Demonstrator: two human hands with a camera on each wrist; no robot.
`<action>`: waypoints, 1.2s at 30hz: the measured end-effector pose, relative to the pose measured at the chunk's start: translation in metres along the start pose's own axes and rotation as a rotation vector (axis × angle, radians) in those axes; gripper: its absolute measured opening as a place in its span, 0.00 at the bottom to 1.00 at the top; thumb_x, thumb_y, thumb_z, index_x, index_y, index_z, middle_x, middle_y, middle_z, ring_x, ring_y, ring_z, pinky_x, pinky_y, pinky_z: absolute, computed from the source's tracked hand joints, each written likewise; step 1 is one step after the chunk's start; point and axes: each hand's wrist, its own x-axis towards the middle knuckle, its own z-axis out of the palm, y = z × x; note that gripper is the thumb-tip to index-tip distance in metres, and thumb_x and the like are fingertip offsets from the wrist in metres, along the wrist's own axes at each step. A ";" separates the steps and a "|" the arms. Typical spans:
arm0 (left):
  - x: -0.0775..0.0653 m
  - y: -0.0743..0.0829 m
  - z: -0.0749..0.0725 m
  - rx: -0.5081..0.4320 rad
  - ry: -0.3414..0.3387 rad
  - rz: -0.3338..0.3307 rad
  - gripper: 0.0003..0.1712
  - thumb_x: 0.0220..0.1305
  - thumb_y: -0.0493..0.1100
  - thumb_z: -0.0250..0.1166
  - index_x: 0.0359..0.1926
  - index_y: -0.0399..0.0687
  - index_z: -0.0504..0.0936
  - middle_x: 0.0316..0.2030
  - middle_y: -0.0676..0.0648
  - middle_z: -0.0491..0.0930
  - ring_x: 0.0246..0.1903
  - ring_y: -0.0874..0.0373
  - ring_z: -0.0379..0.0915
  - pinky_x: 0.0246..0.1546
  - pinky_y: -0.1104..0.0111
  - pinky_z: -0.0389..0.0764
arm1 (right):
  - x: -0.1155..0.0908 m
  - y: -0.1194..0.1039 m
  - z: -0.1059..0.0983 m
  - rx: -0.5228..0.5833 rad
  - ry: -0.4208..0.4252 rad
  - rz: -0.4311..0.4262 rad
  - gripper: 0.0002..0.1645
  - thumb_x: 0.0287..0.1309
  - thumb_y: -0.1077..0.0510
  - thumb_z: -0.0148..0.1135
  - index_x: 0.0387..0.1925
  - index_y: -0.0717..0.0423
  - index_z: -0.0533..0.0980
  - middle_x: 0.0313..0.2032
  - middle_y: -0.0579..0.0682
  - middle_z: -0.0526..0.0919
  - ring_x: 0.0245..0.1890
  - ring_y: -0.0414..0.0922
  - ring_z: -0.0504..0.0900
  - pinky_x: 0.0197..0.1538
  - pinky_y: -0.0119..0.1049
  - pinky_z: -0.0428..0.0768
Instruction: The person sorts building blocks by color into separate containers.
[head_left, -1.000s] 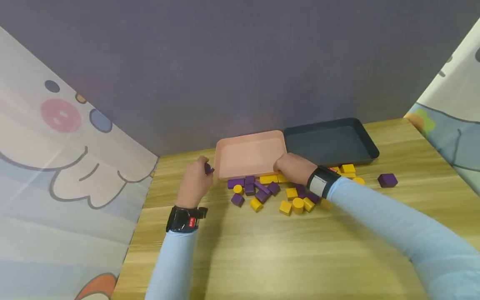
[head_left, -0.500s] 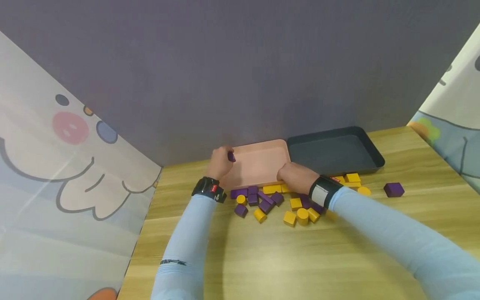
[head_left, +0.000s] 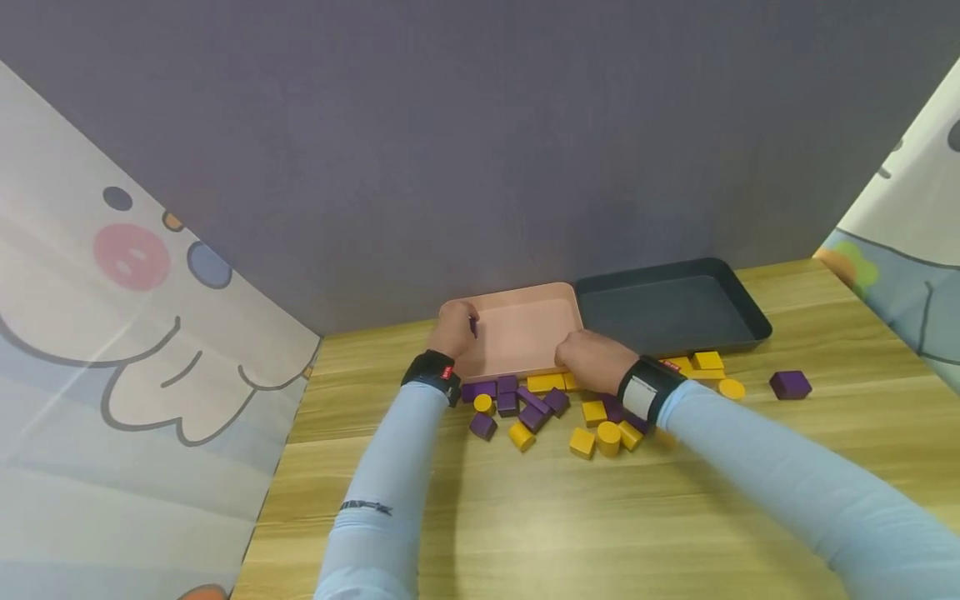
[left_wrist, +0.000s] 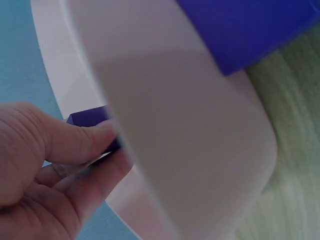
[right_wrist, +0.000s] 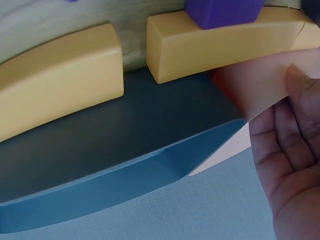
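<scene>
My left hand (head_left: 453,330) is over the left end of the pink tray (head_left: 528,329). Between thumb and fingers it pinches a purple block (left_wrist: 87,117), partly hidden behind the tray's wall in the left wrist view. At the tray's near right corner, my right hand (head_left: 596,360) grips the wall; the right wrist view shows the thumb (right_wrist: 302,87) outside and the fingers on the inner side. Purple blocks (head_left: 508,405) and yellow blocks (head_left: 546,383) lie just in front of the tray.
A dark tray (head_left: 667,312) adjoins the pink one on the right. Yellow cylinders (head_left: 608,439) and cubes sit nearer on the wooden table (head_left: 570,525). One purple block (head_left: 791,385) lies apart at the right. A grey wall (head_left: 480,150) rises behind the trays.
My left hand has moved right, from beside the pink tray to over its left end, carrying the purple block. The right hand keeps its grip on the tray.
</scene>
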 end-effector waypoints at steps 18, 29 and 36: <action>-0.026 0.007 -0.015 -0.129 0.035 -0.081 0.28 0.61 0.24 0.61 0.64 0.35 0.78 0.63 0.35 0.81 0.65 0.41 0.76 0.68 0.55 0.79 | -0.002 0.002 0.004 -0.004 0.009 0.011 0.10 0.59 0.67 0.73 0.39 0.51 0.90 0.33 0.47 0.90 0.28 0.40 0.78 0.44 0.37 0.87; -0.118 0.025 -0.042 -0.232 0.301 -0.063 0.31 0.71 0.33 0.64 0.73 0.34 0.70 0.57 0.31 0.83 0.49 0.40 0.85 0.51 0.55 0.88 | 0.006 0.000 -0.001 0.019 0.027 -0.003 0.11 0.60 0.69 0.70 0.39 0.52 0.90 0.34 0.48 0.91 0.28 0.42 0.78 0.42 0.36 0.86; -0.169 0.044 -0.012 -0.298 0.223 -0.138 0.42 0.69 0.48 0.71 0.75 0.32 0.66 0.14 0.52 0.64 0.10 0.63 0.55 0.11 0.73 0.60 | -0.001 -0.001 -0.001 0.023 0.005 0.023 0.11 0.59 0.68 0.72 0.41 0.52 0.90 0.36 0.49 0.91 0.29 0.42 0.79 0.44 0.37 0.87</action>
